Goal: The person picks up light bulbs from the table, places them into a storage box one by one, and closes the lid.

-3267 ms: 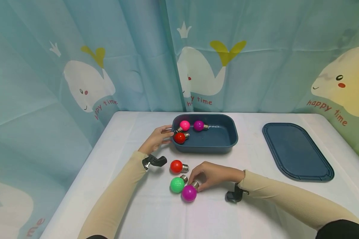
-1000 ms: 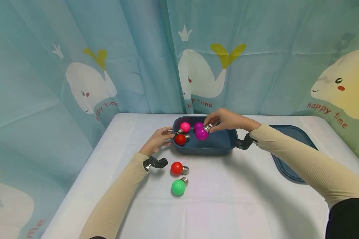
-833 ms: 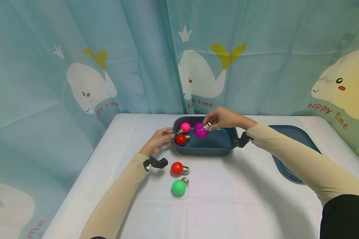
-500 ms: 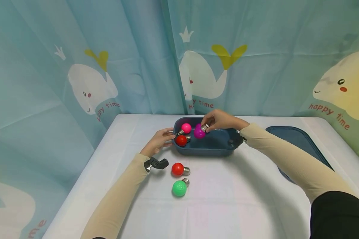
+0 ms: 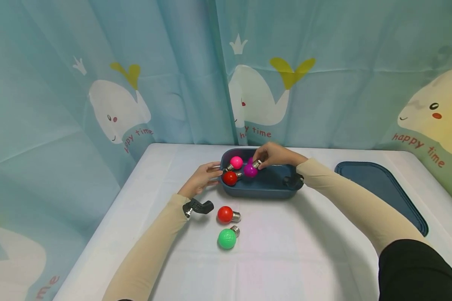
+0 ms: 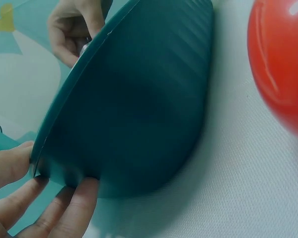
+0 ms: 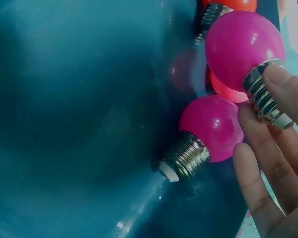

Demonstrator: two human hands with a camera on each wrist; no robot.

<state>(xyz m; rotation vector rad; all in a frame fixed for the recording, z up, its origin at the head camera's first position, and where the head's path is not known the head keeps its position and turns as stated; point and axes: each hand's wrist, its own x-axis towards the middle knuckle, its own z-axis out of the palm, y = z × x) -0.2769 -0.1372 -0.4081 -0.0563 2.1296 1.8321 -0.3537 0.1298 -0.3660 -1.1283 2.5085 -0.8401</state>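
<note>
Pale blue-green fabric curtain (image 5: 196,50) hanging behind and left of white, woven-textured, round-cornered tabletop (image 5: 286,263). Printed on it: two white whales with yellow tails, left whale (image 5: 118,108) and middle whale (image 5: 261,100), small white crown (image 5: 238,46) above each; middle one broken by fold. At right, pale yellow whale (image 5: 442,119), cut by frame edge. Red "happy time" lettering (image 5: 418,140) beneath. Lower left, cropped white print (image 5: 20,263), probably another whale. Dark blue, rounded-rectangular flat panel (image 5: 380,184) lying on tabletop, right side.

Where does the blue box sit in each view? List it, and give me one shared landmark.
Head: blue box right of centre, slightly below the middle.
Left wrist: its outer wall fills the upper left and middle.
Right wrist: its inside fills the left and centre.
Shared landmark: the right hand.
</note>
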